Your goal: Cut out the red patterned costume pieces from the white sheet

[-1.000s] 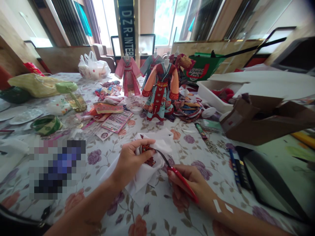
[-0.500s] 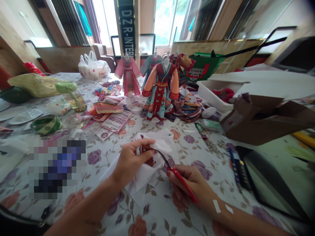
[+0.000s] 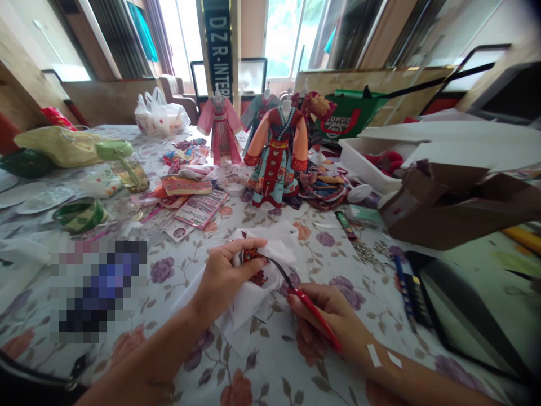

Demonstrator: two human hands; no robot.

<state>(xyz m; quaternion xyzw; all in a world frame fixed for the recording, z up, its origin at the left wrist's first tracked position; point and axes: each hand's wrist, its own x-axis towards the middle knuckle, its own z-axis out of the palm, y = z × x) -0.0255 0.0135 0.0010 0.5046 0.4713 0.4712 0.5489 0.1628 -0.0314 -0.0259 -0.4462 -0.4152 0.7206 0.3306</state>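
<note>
Near the middle of the table, white cloth [image 3: 243, 316] lies bunched under my left hand [image 3: 228, 270]. That hand is closed, its thumb and forefinger pinching a small red and brown patterned cloth piece [image 3: 257, 276] on top of the white. In my right hand [image 3: 325, 313] are red tweezers [image 3: 315, 313] with a dark curved tip, fingers wrapped round the red body. The tip meets the patterned piece right beside my left thumb. My palm hides part of the tweezers, so I cannot see how far apart their legs are.
Beyond my hands stand doll-size robes on forms [image 3: 276, 158], with fabric scraps [image 3: 323, 183] around them. A cardboard box [image 3: 448, 214], a dark-framed tablet [image 3: 469, 316] and pencils [image 3: 403, 290] are at the right. Green tape [image 3: 80, 215] and a blurred-out object [image 3: 101, 287] lie left.
Almost nothing differs. Both hands stay in place on the cloth, and the tweezers' tip remains by my left thumb with at most a tiny shift.
</note>
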